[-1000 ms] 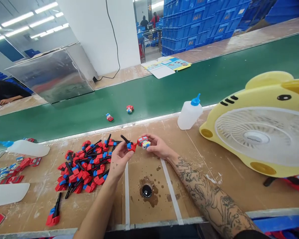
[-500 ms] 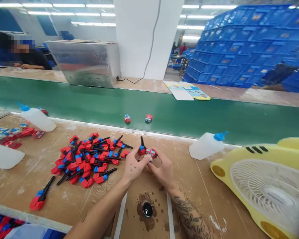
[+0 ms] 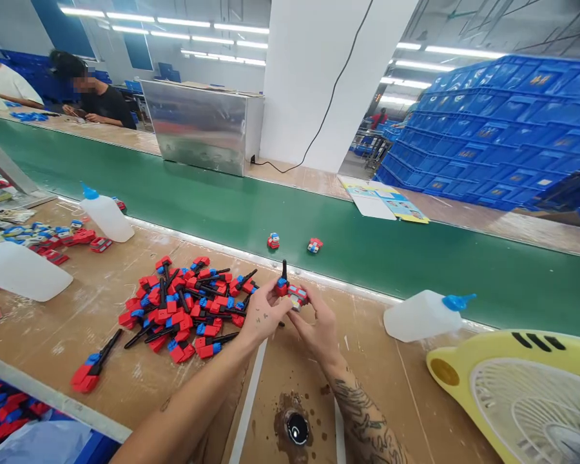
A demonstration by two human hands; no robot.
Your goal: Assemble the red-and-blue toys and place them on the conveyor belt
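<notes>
Above the desk [image 3: 125,380] the left hand [image 3: 263,316] pinches a red-and-blue piece with a black rod [image 3: 283,281], pressed against the small red toy block [image 3: 298,297] that the right hand [image 3: 316,328] grips (fingers curled), just beside the pile of parts [image 3: 183,309]

Green conveyor belt [image 3: 415,258] runs past my brown cardboard-topped bench [image 3: 77,335]. White pillar [image 3: 328,77] far centre, stacked blue plastic crates [image 3: 502,142] far right, fluorescent ceiling strips [image 3: 174,26] lit.
</notes>
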